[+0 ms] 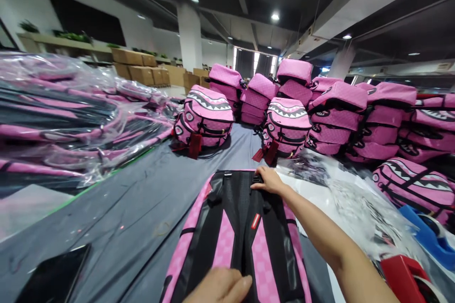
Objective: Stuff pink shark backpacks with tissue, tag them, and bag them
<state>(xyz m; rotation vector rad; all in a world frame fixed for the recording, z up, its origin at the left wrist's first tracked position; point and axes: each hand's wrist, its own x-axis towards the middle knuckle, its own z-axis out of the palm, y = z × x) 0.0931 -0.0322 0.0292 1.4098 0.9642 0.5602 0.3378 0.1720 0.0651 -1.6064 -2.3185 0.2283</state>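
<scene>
Right hand (pixel 269 181) has its fingers closed on a black buckle (pixel 257 179) at the pack's far edge. Left hand (pixel 219 288) is half-curled over the near, lower middle (cut by the frame; can't tell if it's gripping). The pink-and-black backpack (pixel 245 227) lies strap side up, dead ahead, long axis running away from the body: left hand low, right hand high. Side room: grey bench (pixel 142 213) surface shows on the left, out to a black phone (pixel 55 274); the right is tighter, with clear plastic bags (pixel 359 199) and a red tape dispenser (pixel 401 274). Beyond the far edge, two upright backpacks (pixel 204 120).
</scene>
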